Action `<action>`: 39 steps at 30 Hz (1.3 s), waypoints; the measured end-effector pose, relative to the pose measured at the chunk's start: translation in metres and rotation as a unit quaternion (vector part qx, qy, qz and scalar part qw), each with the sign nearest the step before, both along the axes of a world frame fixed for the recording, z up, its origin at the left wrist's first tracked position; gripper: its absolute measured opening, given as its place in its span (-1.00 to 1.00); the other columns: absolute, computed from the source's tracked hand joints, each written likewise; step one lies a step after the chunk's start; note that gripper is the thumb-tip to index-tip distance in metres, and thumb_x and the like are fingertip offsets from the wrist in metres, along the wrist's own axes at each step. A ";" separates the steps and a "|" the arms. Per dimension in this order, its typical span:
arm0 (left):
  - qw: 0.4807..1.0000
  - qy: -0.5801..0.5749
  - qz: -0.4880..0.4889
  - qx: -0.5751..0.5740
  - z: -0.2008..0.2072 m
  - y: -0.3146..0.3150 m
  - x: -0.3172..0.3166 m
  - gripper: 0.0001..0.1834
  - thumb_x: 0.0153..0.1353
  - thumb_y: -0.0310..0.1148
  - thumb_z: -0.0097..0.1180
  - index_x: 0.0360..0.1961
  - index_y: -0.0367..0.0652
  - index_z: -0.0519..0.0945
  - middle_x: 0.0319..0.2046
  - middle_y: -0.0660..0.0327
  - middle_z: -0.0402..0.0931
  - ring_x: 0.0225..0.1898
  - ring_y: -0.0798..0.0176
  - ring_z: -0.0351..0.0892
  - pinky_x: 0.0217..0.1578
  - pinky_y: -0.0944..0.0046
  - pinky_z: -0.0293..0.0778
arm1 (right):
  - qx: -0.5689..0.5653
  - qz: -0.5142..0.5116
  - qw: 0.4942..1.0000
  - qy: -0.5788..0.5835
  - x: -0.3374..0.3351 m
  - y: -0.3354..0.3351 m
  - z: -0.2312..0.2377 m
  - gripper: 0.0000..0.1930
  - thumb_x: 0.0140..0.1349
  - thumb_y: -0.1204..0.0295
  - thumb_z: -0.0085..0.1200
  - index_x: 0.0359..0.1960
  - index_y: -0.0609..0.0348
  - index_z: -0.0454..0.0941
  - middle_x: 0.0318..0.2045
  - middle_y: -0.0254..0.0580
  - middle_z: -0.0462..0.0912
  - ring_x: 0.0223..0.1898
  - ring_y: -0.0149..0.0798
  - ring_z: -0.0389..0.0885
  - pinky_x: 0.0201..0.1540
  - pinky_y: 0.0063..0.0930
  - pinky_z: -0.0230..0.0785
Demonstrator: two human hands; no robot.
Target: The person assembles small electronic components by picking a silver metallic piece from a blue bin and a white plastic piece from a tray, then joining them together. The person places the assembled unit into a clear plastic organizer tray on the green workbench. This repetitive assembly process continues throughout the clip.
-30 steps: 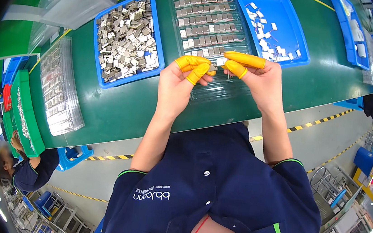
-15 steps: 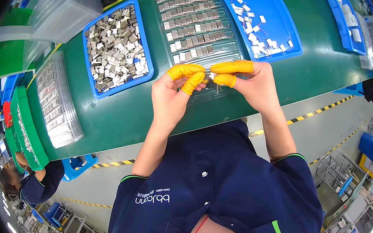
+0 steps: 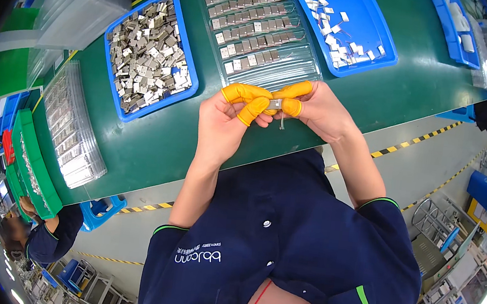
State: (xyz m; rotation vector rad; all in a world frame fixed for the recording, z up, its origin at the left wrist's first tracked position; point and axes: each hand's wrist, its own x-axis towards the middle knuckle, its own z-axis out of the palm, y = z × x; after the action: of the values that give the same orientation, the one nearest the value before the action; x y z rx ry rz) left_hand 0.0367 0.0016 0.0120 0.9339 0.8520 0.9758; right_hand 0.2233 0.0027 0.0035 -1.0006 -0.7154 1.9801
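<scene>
Two hands, left hand [image 3: 223, 123] and right hand [image 3: 313, 109], pinch one small metal part [image 3: 274, 103] between orange-capped fingers [image 3: 244, 93], above the bench [image 3: 155, 143] edge. I think the part could slip and fall off the bench, because the grip is only fingertips.

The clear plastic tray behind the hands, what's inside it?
The clear tray holds rows of small grey metal parts; its near rows look empty. The left hand and right hand cover its near edge.

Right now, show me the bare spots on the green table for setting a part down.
Bare green table lies below the blue bin of metal parts and right of the hands, below the blue tray. Crowded: the clear slotted tray between them.
</scene>
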 end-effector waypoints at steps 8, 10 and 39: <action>0.999 0.013 0.041 -0.003 -0.007 -0.001 0.000 -0.85 0.17 -0.58 0.04 -0.23 -0.42 0.49 -0.38 0.05 0.55 -0.43 0.27 0.59 -0.36 0.34 0.56 | 0.039 -0.050 0.990 -0.126 -0.015 -0.001 0.008 -0.83 0.04 0.59 0.15 -0.30 0.38 0.58 -0.41 -0.23 0.61 -0.40 -0.43 0.56 -0.29 -0.59 0.42; 0.999 0.023 0.040 0.010 -0.015 -0.001 -0.001 -0.82 0.18 -0.57 0.03 -0.18 -0.41 0.49 -0.34 0.04 0.55 -0.39 0.26 0.59 -0.32 0.33 0.56 | 0.064 -0.024 0.981 -0.182 -0.012 0.004 0.015 -0.84 0.04 0.59 0.15 -0.31 0.36 0.59 -0.41 -0.22 0.62 -0.40 -0.42 0.57 -0.29 -0.59 0.43; 0.719 0.549 0.342 0.254 -0.013 0.014 -0.106 -0.76 -0.05 -0.53 0.25 -0.27 -0.15 0.64 -0.33 0.20 0.57 -0.25 0.24 0.44 -0.17 0.29 0.38 | 0.236 -0.198 0.529 -0.791 0.077 0.093 -0.013 -0.77 -0.02 0.37 0.19 -0.31 0.19 0.62 -0.34 -0.04 0.59 -0.31 -0.04 0.55 -0.22 -0.25 0.37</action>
State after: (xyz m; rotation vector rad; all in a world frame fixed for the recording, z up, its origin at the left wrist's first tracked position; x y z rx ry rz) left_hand -0.0694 0.0156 -0.0006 1.8076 2.1181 1.2917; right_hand 0.3003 0.0952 -0.0091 -2.1661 -1.5566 -0.1198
